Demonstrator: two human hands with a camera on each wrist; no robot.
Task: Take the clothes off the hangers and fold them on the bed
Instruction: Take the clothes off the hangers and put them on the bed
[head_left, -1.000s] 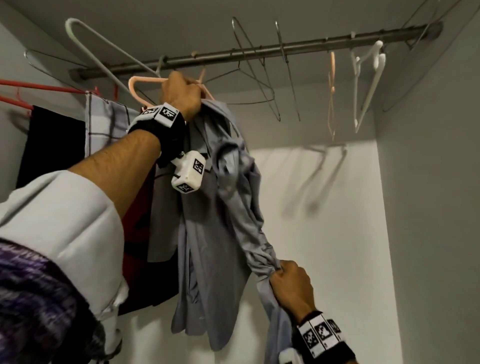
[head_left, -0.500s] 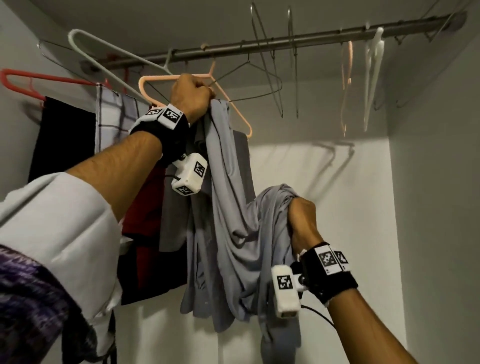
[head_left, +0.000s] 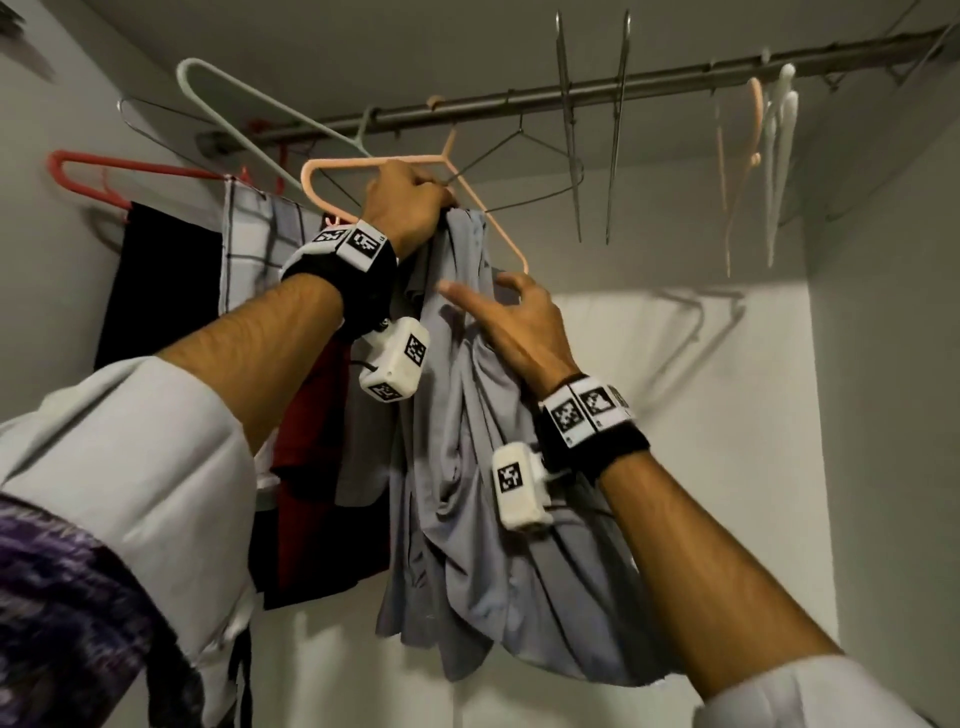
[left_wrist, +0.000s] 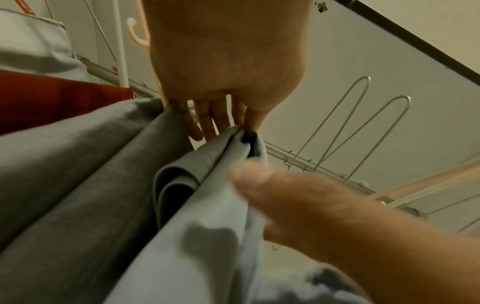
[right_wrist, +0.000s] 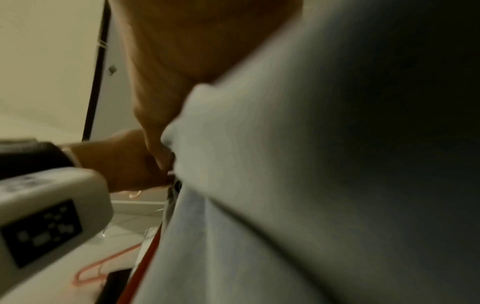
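A grey shirt (head_left: 467, 493) hangs bunched from a pink plastic hanger (head_left: 363, 162) that is hooked on the closet rod (head_left: 649, 85). My left hand (head_left: 410, 208) grips the shirt's gathered top together with the hanger's neck. In the left wrist view its fingers (left_wrist: 207, 121) curl over the shirt's folded edge (left_wrist: 197, 164). My right hand (head_left: 483, 296) is spread flat against the shirt just under the hanger's right end, thumb out, holding nothing. The shirt's lower part drapes over my right wrist and forearm and fills the right wrist view (right_wrist: 259, 185).
Bare wire hangers (head_left: 571, 171) and white and pink plastic hangers (head_left: 774, 156) hang along the rod to the right. On the left hang a red hanger (head_left: 104, 171), a black garment (head_left: 161, 291), a checked cloth (head_left: 254, 249) and a red garment (head_left: 311, 426). A side wall (head_left: 883, 415) is close on the right.
My right hand has let go of the shirt's lower bunch and risen to the hanger's right end, leaving the cloth draped over its wrist. The left hand has kept its grip.
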